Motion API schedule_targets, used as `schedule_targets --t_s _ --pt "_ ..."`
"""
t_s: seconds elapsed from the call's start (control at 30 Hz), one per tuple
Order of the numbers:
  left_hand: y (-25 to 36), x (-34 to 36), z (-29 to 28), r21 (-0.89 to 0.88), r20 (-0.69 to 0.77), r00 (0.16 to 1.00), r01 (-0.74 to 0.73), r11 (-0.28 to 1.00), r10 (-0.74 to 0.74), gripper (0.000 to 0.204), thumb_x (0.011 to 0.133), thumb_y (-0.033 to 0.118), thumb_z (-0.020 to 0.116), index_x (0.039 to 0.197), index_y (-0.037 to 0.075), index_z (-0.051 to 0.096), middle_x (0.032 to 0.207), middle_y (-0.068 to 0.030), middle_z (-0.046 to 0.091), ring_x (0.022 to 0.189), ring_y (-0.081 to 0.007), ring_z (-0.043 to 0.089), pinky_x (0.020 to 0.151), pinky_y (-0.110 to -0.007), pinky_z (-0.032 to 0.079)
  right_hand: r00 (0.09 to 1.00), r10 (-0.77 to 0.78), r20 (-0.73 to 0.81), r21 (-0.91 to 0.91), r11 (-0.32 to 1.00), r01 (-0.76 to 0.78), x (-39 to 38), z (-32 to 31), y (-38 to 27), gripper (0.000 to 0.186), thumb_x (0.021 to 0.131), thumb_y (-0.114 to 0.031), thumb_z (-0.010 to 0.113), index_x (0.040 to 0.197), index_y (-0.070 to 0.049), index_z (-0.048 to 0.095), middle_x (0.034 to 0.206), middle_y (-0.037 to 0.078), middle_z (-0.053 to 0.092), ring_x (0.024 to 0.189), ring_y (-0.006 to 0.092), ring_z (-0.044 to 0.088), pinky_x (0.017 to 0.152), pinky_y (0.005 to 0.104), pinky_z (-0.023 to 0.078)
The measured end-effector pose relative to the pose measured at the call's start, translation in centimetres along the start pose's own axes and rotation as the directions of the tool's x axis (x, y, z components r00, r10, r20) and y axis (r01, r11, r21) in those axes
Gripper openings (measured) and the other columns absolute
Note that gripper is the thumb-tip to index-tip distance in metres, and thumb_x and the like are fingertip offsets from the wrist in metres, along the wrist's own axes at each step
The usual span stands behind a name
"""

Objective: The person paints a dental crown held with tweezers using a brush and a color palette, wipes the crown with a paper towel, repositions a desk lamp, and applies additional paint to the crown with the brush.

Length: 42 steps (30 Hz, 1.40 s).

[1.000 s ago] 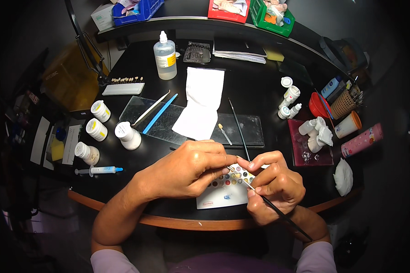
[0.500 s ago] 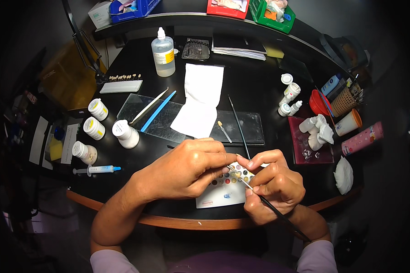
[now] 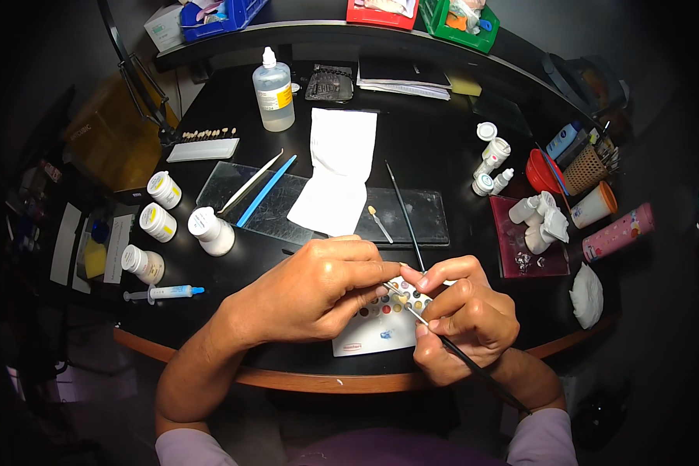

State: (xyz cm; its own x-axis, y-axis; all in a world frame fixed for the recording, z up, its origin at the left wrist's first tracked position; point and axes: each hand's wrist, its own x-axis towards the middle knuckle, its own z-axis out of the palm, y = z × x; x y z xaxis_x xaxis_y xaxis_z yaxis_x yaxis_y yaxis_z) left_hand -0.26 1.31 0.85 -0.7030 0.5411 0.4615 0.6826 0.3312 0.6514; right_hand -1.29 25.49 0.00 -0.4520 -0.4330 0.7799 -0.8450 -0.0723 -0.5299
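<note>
My left hand point(image 3: 318, 283) is closed, its fingertips pinching a thin metal holder with a small yellowish tooth crown point(image 3: 401, 298) at its end. My right hand point(image 3: 474, 314) grips a fine brush point(image 3: 474, 363) with a dark handle, its pale tip pointing at the crown. Fingertips of both hands meet just above. Beneath them lies a white palette card point(image 3: 365, 342) with rows of round coloured spots, partly covered by my hands. Just beyond stand a second slim brush point(image 3: 398, 190) and a small shade tab point(image 3: 380, 225) on a dark glass slab point(image 3: 423, 213).
A folded white paper towel point(image 3: 342, 155) lies across the slab beside a blue-handled tool point(image 3: 268, 190). White jars point(image 3: 211, 231) and a syringe point(image 3: 171, 293) sit at left. A clear bottle point(image 3: 274, 93) stands farther back. At right, small bottles cluster on a dark red tray point(image 3: 512, 260).
My hands keep nearly the same pose, with the brush tip shifted slightly at the crown. The whole view has moved a little, so the desk items appear slightly farther left.
</note>
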Motion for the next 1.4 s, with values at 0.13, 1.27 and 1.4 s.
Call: schedule_targets --t_s 0.13,1.27,1.4 --pt "0.18 -0.06 -0.04 -0.018 0.002 1.000 0.010 1.000 -0.010 0.035 0.086 -0.005 0.077 0.121 0.000 0.076 0.084 -0.0118 0.069 0.076 -0.0272 0.068 0.072 -0.039 0.054 0.999 0.029 -0.013 0.028 0.999 -0.029 -0.06 -0.06 -0.10 0.026 0.064 0.011 0.072 0.075 -0.006 0.056 0.073 0.006 0.064 0.091 0.0317 0.072 0.080 0.0408 0.061" --pt "0.57 -0.09 -0.11 -0.039 0.053 0.995 0.086 0.996 -0.084 0.035 0.092 -0.001 0.075 0.126 0.002 0.076 0.083 -0.0124 0.069 0.073 -0.0269 0.068 0.068 -0.038 0.053 0.999 0.048 -0.003 0.041 0.998 -0.048 -0.33 -0.24 0.15 0.021 0.067 0.007 0.071 0.076 -0.005 0.057 0.074 0.007 0.064 0.090 0.0325 0.070 0.079 0.0409 0.059" --pt "0.35 -0.18 -0.03 -0.040 0.074 0.993 0.100 0.994 -0.097 0.034 0.093 0.000 0.074 0.127 0.002 0.075 0.083 -0.0131 0.069 0.071 -0.0275 0.068 0.067 -0.039 0.053 0.999 0.048 -0.017 0.047 0.998 -0.047 -0.30 -0.04 0.35 0.021 0.067 0.007 0.071 0.076 -0.005 0.056 0.075 0.006 0.064 0.089 0.0326 0.070 0.079 0.0406 0.058"
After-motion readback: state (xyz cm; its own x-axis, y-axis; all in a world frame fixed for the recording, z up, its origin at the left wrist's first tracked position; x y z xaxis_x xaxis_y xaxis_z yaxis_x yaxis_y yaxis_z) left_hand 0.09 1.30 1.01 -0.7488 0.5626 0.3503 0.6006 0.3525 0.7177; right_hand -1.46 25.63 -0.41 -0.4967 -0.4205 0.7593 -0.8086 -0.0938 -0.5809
